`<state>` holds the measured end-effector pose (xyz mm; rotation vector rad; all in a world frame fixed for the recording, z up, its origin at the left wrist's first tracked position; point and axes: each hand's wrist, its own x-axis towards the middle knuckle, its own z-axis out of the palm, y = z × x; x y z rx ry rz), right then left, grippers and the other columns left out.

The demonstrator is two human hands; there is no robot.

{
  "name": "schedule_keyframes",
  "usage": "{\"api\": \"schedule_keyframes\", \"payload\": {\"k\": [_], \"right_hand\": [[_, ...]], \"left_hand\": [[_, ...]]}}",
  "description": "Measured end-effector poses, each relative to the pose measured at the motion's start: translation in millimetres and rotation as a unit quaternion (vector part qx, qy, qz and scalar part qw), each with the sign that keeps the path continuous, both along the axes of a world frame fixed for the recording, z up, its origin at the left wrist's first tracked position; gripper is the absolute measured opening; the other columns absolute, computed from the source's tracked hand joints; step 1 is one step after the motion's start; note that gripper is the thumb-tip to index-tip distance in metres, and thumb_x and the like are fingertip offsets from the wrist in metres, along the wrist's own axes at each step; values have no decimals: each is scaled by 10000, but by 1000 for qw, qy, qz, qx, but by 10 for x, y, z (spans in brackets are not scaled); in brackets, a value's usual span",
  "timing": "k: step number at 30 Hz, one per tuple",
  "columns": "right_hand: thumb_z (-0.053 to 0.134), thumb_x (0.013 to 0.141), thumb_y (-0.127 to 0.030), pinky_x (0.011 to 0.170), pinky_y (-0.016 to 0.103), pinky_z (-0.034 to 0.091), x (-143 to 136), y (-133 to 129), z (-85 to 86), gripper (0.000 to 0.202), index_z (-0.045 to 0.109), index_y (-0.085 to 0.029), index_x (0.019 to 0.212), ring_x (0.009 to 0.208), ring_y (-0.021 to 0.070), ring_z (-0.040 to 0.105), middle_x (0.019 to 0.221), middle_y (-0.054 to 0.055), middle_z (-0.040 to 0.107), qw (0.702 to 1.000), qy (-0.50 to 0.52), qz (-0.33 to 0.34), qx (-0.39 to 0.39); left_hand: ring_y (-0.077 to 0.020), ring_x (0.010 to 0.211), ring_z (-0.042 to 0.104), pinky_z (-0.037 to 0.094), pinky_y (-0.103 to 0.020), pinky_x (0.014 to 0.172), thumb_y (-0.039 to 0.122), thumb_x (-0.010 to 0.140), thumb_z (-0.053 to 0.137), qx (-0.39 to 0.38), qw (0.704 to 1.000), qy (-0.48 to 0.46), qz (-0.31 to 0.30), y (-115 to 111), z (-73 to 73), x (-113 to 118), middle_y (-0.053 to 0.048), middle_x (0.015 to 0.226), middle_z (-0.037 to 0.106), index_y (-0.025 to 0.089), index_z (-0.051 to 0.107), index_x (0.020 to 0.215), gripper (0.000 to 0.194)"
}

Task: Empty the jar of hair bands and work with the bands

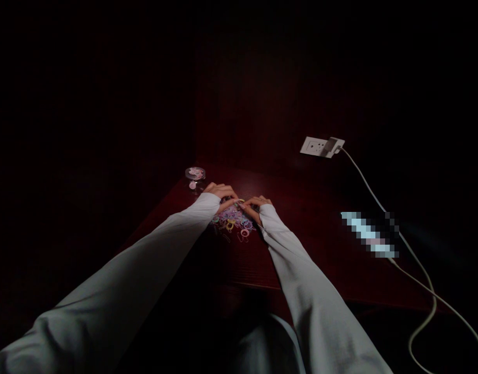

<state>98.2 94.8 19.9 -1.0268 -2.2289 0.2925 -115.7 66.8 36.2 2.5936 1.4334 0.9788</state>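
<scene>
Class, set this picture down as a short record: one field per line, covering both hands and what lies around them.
Light: dim
Table: dark red
Pile: small loops, many purple
Hands: left hand and right hand close together at the pile; anything held is too small to tell
Tub: round, beyond the left hand
Socket: has a plug in it

- We see small loose rings (235, 214), mostly purple, some yellow or pink, heaped on the table (239, 265).
- We pinch a tiny yellowish loop (242, 200) between left hand (222, 191) and right hand (257, 203).
</scene>
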Motion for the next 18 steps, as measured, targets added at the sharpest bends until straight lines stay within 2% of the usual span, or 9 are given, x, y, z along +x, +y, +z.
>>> {"api": "schedule_keyframes", "payload": {"k": [8, 14, 18], "right_hand": [[608, 916, -586, 790, 337, 329, 12, 14, -10, 373, 799, -270, 864, 794, 197, 545, 829, 38, 740, 1000, 1, 20, 1], [654, 908, -516, 789, 330, 324, 21, 68, -49, 282, 804, -279, 883, 783, 188, 548, 806, 29, 721, 1000, -11, 10, 15], [654, 914, -477, 771, 321, 325, 27, 78, -47, 266, 793, -261, 849, 766, 181, 544, 781, 27, 704, 999, -18, 18, 27]], "left_hand": [[-163, 801, 590, 380, -315, 853, 355, 936, 610, -40, 997, -72, 8, 107, -101, 11, -24, 910, 734, 210, 781, 929, 224], [-149, 711, 558, 403, -274, 715, 361, 877, 636, -75, 985, -152, -13, 192, -188, 28, -38, 812, 716, 176, 788, 900, 241], [-117, 588, 472, 347, -237, 602, 414, 879, 617, -117, 973, -200, -11, 232, -234, 26, 11, 617, 597, 152, 767, 893, 303]]}}
